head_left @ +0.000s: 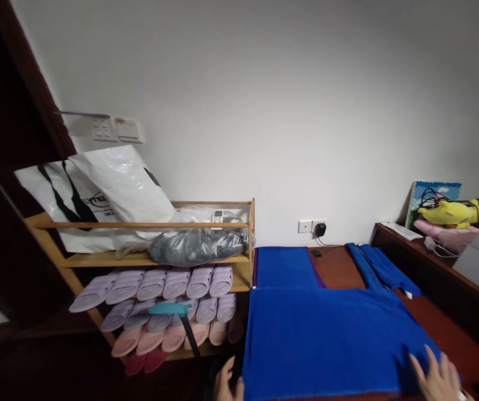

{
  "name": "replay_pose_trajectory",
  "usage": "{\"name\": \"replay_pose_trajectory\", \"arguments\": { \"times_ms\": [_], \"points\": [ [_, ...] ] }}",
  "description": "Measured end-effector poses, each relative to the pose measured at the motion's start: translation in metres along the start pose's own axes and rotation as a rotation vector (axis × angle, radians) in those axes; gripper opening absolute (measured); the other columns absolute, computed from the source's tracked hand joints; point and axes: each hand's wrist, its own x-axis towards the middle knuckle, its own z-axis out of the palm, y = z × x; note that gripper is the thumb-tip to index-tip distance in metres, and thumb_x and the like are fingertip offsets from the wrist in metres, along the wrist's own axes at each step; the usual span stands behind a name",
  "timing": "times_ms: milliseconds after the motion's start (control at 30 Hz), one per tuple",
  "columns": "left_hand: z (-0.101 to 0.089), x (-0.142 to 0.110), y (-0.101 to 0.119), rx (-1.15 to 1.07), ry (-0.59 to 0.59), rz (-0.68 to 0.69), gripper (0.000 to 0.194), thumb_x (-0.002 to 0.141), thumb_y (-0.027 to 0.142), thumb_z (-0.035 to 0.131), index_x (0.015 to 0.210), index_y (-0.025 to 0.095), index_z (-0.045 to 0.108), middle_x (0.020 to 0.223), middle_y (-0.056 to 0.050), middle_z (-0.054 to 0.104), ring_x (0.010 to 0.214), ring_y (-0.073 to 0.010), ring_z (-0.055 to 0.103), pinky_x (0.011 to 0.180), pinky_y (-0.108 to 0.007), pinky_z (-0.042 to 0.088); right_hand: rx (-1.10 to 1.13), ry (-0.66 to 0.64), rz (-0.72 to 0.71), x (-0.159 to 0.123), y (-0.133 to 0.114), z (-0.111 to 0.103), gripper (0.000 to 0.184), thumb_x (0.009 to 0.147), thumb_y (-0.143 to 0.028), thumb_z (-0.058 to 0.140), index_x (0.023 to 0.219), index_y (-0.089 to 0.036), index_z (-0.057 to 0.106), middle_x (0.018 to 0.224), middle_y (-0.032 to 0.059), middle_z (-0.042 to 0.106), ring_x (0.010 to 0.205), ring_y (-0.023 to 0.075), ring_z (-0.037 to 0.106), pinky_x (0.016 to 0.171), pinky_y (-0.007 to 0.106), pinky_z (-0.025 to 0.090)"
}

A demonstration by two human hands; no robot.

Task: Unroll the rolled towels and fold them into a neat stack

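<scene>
At far left, a wooden rack [250, 245] carries a white bag [126, 178] on its top shelf and rows of slippers [176, 284] below. Next, at the worktop's front left corner, the left hand [228, 383], cut by the lower border of the view, has fingers and thumb parted; it lies just beside the left edge of the blue cloth [327, 334], and whether it touches is unclear. The cloth is spread from the worktop's left edge across toward its right side, near the front edge; a smaller blue panel [283, 267] reaches the back left corner. Toward the back right, narrow blue folds [390, 267] lie on the bare brown worktop [335, 270]. The right hand [435, 376], fingers spread wide, is at the cloth's front right corner; contact cannot be determined. At far right, a ledge bears a yellow plush toy [448, 213].
</scene>
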Motion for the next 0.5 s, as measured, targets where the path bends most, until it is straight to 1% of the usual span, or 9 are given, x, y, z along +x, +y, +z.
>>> {"name": "replay_pose_trajectory", "arguments": {
  "times_ms": [33,67,133,167,200,267,333,400,500],
  "points": [
    [0.009,-0.004,0.019,0.099,-0.082,0.133,0.052,0.08,0.047,0.039,0.124,0.023,0.053,0.131,-0.01,0.055,0.123,-0.0269,0.047,0.102,-0.042,0.04,-0.009,-0.022,-0.022,-0.003,-0.017,0.009,0.069,0.065,-0.067,0.031,0.131,-0.046,0.04,0.145,0.0017,0.039,0.13,0.0326,0.036,0.088,0.065,0.036],
    [0.02,-0.009,0.04,0.203,-0.203,0.258,0.054,0.083,0.042,0.038,0.133,0.024,0.044,0.143,-0.006,0.042,0.131,-0.0252,0.037,0.107,-0.042,0.035,-0.02,-0.039,-0.05,-0.006,-0.036,0.019,0.074,0.069,-0.067,0.031,0.138,-0.038,0.033,0.148,0.0051,0.034,0.134,0.0303,0.032,0.095,0.063,0.033],
    [0.046,-0.018,0.074,0.398,-0.409,0.449,0.058,0.087,0.036,0.037,0.143,0.03,0.024,0.153,0.001,0.021,0.139,-0.0243,0.019,0.113,-0.046,0.023,-0.061,-0.115,-0.189,-0.018,-0.073,0.042,0.073,0.077,-0.063,0.025,0.142,-0.03,0.024,0.152,0.0064,0.026,0.139,0.0257,0.022,0.102,0.058,0.029],
    [0.057,-0.021,0.085,0.469,-0.457,0.499,0.061,0.087,0.036,0.037,0.145,0.031,0.016,0.153,0.003,0.015,0.14,-0.025,0.014,0.114,-0.049,0.018,-0.073,-0.14,-0.231,-0.026,-0.09,0.053,0.071,0.08,-0.062,0.023,0.143,-0.029,0.023,0.152,0.0067,0.024,0.139,0.0246,0.02,0.104,0.056,0.029],
    [0.066,-0.023,0.09,0.527,-0.47,0.496,0.063,0.088,0.037,0.037,0.145,0.031,0.011,0.154,0.003,0.011,0.14,-0.0257,0.011,0.114,-0.051,0.015,-0.077,-0.185,-0.269,-0.034,-0.103,0.064,0.07,0.082,-0.061,0.023,0.143,-0.028,0.022,0.152,0.0069,0.023,0.139,0.0241,0.019,0.105,0.055,0.028],
    [0.077,-0.023,0.086,0.594,-0.505,0.472,0.063,0.089,0.043,0.036,0.144,0.031,0.007,0.153,0.002,0.01,0.14,-0.0273,0.01,0.114,-0.054,0.012,-0.088,-0.292,-0.338,-0.053,-0.117,0.082,0.068,0.084,-0.06,0.024,0.143,-0.027,0.023,0.152,0.0071,0.023,0.139,0.0248,0.019,0.107,0.053,0.025],
    [0.078,-0.021,0.073,0.613,-0.533,0.455,0.062,0.089,0.048,0.034,0.143,0.033,0.006,0.153,0.001,0.01,0.14,-0.0285,0.01,0.113,-0.057,0.011,-0.112,-0.357,-0.383,-0.069,-0.119,0.094,0.069,0.083,-0.062,0.028,0.142,-0.027,0.026,0.151,0.0073,0.027,0.139,0.0267,0.02,0.109,0.053,0.022],
    [0.075,-0.018,0.063,0.616,-0.548,0.463,0.062,0.089,0.051,0.032,0.142,0.035,0.005,0.153,0.002,0.01,0.14,-0.0299,0.009,0.113,-0.059,0.01,-0.134,-0.375,-0.399,-0.078,-0.114,0.103,0.07,0.082,-0.063,0.03,0.142,-0.026,0.028,0.15,0.0072,0.029,0.139,0.0276,0.02,0.11,0.054,0.021],
    [0.071,-0.016,0.059,0.629,-0.556,0.468,0.062,0.089,0.052,0.031,0.142,0.034,0.002,0.153,0.001,0.01,0.14,-0.0318,0.008,0.112,-0.061,0.009,-0.129,-0.371,-0.392,-0.082,-0.107,0.107,0.071,0.081,-0.065,0.03,0.142,-0.026,0.028,0.15,0.0056,0.027,0.139,0.0264,0.018,0.111,0.053,0.019]
  ]
}}
